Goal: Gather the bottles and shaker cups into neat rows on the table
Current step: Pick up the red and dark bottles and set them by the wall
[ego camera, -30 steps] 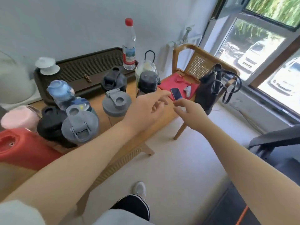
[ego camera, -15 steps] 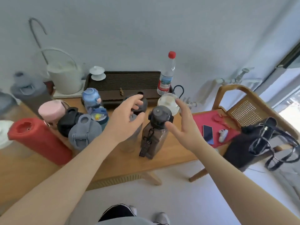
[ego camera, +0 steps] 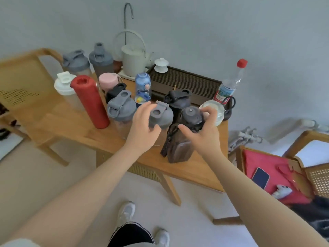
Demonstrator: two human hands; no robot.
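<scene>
the left hand (ego camera: pixel 142 129) was wrapped around a grey-lidded shaker cup (ego camera: pixel 160 116) near the front of the wooden table (ego camera: pixel 71 125). right beside it, the right hand (ego camera: pixel 204 132) gripped the dark cap of a brown bottle (ego camera: pixel 179 148). the other cups and a red bottle (ego camera: pixel 90 102) stood clustered to the left behind them.

— What's different about the hands?
— Half a second ago both hovered open. Now the right hand (ego camera: pixel 204 132) has closed around the dark cap of the brown translucent plastic bottle (ego camera: pixel 179 147).
— And the left hand (ego camera: pixel 142 127)?
— It has come down onto the grey-lidded clear shaker cup (ego camera: pixel 161 116) just beside that bottle, fingers curled round the lid.
</scene>
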